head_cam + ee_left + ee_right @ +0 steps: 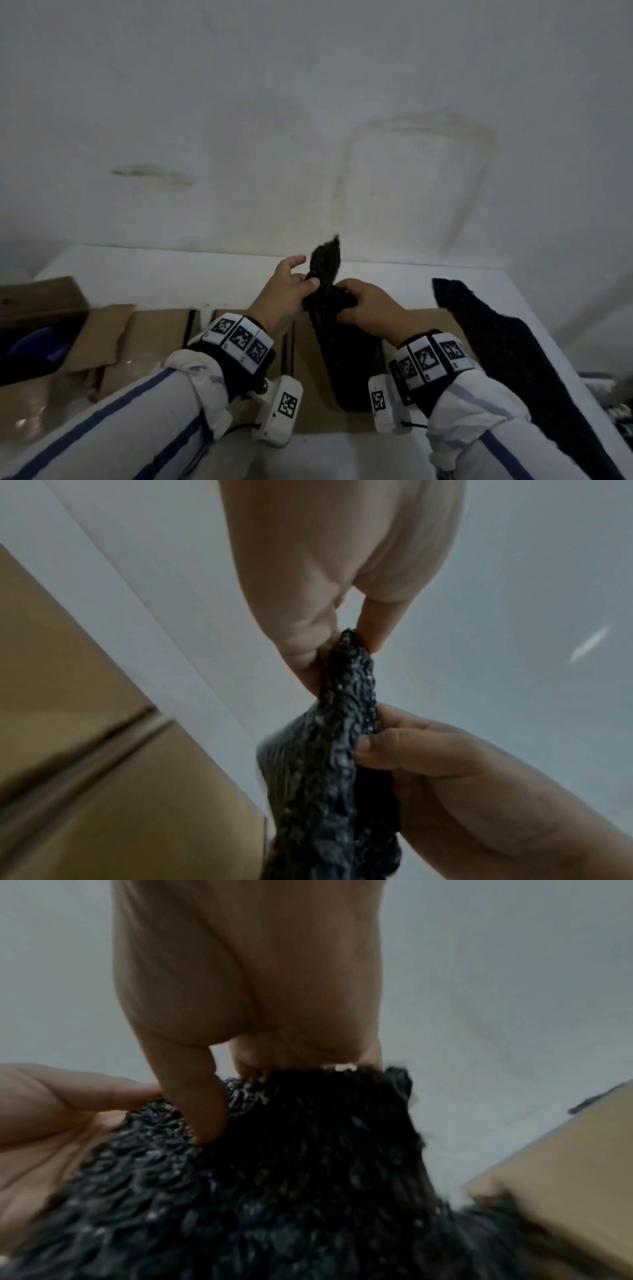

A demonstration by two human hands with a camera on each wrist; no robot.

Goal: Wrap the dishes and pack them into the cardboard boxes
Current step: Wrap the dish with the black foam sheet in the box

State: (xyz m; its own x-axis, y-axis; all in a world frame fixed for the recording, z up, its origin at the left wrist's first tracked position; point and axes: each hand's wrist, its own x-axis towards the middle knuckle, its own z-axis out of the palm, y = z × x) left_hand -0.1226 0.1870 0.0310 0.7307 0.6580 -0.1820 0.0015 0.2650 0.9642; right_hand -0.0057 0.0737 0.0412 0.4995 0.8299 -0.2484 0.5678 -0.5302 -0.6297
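Observation:
A bundle wrapped in black textured wrap point(346, 342) is held upright over a flat cardboard box point(318, 401). Its gathered top point(326, 263) sticks up between both hands. My left hand point(291, 291) pinches the twisted neck of the wrap point(349, 674) from the left, thumb on it. My right hand point(363, 305) grips the wrap point(308, 1150) from the right, just below the neck. What is inside the wrap is hidden.
A second sheet of black wrap point(507, 349) lies on the white table point(171, 274) at the right. An open cardboard box point(51, 308) at the left holds a blue-purple dish point(37, 346). Folded cardboard flaps point(154, 339) lie between. A white wall stands behind.

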